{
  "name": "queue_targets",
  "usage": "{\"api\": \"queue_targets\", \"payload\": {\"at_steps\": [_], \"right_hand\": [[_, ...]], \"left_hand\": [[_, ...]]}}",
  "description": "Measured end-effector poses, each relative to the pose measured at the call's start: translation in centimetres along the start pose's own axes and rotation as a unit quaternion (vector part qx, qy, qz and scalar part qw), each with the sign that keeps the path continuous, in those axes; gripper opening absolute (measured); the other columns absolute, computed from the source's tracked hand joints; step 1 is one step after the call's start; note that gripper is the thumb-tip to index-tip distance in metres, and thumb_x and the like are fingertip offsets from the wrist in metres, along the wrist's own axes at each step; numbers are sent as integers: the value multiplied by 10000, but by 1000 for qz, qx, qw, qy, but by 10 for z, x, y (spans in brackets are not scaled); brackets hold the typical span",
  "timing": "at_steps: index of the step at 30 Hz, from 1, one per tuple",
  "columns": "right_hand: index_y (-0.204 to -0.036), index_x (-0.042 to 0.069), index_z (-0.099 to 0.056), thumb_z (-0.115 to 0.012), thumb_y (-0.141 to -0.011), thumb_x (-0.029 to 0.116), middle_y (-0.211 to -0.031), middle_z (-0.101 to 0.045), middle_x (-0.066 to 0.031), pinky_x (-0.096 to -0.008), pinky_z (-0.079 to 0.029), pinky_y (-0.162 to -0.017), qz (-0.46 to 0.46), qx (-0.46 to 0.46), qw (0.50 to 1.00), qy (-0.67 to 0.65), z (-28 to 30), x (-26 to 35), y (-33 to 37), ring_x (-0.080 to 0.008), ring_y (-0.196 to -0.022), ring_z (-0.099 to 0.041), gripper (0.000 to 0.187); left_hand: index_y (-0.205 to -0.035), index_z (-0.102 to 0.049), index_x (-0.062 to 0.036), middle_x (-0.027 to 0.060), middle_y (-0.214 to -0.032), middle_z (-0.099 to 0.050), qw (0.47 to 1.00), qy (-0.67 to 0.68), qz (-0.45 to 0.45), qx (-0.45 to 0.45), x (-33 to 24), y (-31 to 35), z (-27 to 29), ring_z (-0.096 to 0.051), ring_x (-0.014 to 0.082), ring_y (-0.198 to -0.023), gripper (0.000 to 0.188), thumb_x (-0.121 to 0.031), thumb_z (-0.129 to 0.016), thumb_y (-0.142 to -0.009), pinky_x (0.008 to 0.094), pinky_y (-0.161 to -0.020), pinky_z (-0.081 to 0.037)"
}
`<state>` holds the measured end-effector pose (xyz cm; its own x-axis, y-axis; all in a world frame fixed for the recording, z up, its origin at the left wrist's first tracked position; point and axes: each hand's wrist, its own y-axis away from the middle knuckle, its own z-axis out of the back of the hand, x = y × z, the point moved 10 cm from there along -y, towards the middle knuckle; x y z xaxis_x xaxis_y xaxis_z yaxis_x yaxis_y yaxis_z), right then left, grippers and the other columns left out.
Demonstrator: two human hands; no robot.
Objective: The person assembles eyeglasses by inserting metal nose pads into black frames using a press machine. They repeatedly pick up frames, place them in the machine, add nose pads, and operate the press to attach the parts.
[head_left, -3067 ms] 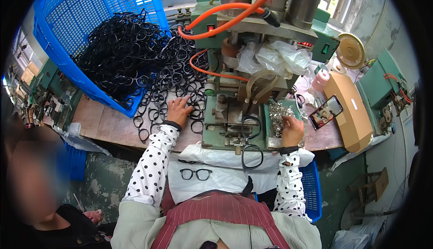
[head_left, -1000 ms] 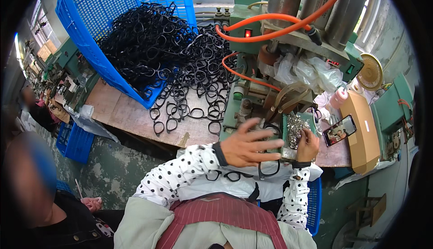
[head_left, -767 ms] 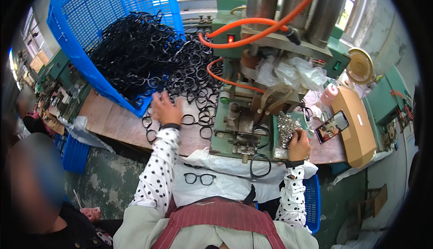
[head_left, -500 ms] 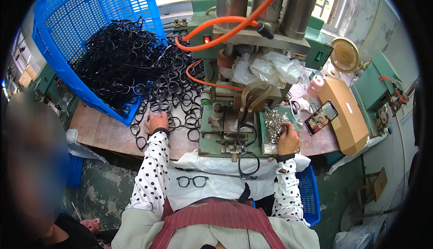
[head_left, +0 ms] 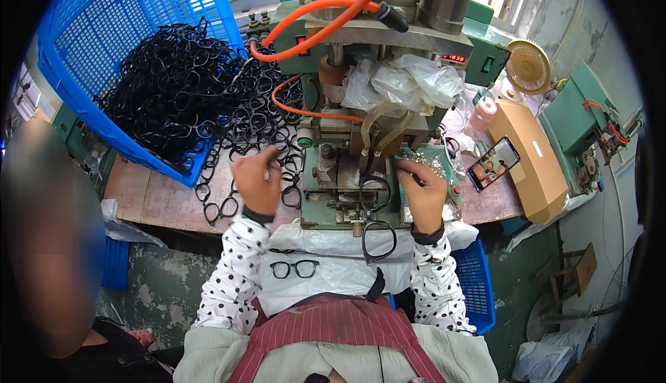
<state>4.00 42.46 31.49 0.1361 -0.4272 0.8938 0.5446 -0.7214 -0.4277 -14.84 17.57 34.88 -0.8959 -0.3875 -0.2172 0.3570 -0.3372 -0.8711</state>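
My left hand (head_left: 257, 182) is raised over the near edge of a heap of black eyeglass frames (head_left: 260, 116). Its index finger and thumb are apart, somewhat blurred, and no frame shows between them. Just right of the press (head_left: 338, 175), my right hand (head_left: 423, 192) has thumb and fingertips pinched together beside its working area; anything between them is too small to make out. One black eyeglass frame (head_left: 379, 241) sits in the press with one rim hanging over its front edge. Behind my right hand lies a green tray of small shiny metal parts (head_left: 424, 161).
A tipped blue basket (head_left: 139, 148) spills frames onto the table. Another eyeglass frame (head_left: 294, 269) lies on white plastic near my lap. Orange hoses (head_left: 305, 47) loop across the press. A phone (head_left: 494, 164) leans against a cardboard box (head_left: 533, 164) at right. Someone sits at left.
My left hand has lifted off the heap and come right. My right hand has left the metal parts and moved left to the press. The view has shifted slightly.
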Motion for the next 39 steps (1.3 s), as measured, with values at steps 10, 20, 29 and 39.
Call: {"api": "queue_targets", "payload": {"at_steps": [10,20,29,39], "right_hand": [[-1054,-34,-595,-716,-774,15,-868,-677,-87,-209,-463,-621,-101,35,985,-136,-36,7,10,-95,-771,-623,309],[-1195,0,-454,-716,-759,-1,-830,-669,-92,-232,-482,-651,-94,13,982,-165,-50,4,-1,-94,-752,-614,508],[-1036,94,-623,-725,-771,149,-827,-684,-73,-436,-485,-708,-60,-90,921,375,95,-126,-9,-304,-785,-620,290],[-886,80,-691,-724,-784,150,-882,-647,-104,-396,-473,-759,28,-60,913,403,67,-101,9,-290,-841,-612,127]], "left_hand": [[-1236,-580,-45,72,-1049,-639,901,324,-249,147,-158,14,-18,-615,244,-879,593,-100,-710,-660,434,-876,-471],[-1217,-589,-34,76,-993,-646,873,346,-305,158,-173,21,-3,-604,248,-891,458,-85,-659,-767,442,-916,-467],[-1208,-568,-25,96,-1074,-605,841,378,-328,206,-172,23,-33,-567,315,-944,479,-61,-654,-738,437,-876,-483],[-1207,-578,-37,85,-1098,-609,855,359,-319,193,-170,27,-31,-566,298,-962,486,-87,-658,-731,444,-878,-487]]}}
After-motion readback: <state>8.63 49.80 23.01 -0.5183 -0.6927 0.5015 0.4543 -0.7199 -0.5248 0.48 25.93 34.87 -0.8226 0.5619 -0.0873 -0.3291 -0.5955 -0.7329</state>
